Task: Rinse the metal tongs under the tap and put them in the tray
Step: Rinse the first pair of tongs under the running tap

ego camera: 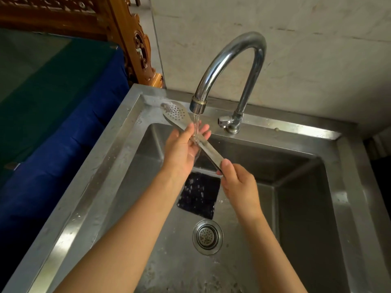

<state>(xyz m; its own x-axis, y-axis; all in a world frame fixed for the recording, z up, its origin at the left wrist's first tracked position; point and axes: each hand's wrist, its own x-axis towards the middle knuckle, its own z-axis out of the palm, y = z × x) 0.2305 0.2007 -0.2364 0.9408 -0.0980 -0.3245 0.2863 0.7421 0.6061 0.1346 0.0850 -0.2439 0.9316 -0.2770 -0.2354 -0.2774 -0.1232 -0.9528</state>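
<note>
The metal tongs (177,112) have a perforated spoon-shaped head and a long flat handle, and they slant across the steel sink under the curved tap (232,58). Water runs from the spout onto the middle of the tongs. My left hand (182,149) wraps around the middle of the tongs, fingers in the stream. At the lower handle end, my right hand (237,182) pinches the tongs. No tray is in view.
The steel sink (118,149) has a round drain strainer (207,236) and a dark scouring pad (200,194) on its floor. The tap valve (229,121) stands on the back rim. A blue cloth-covered surface (53,134) lies left, with carved wood behind.
</note>
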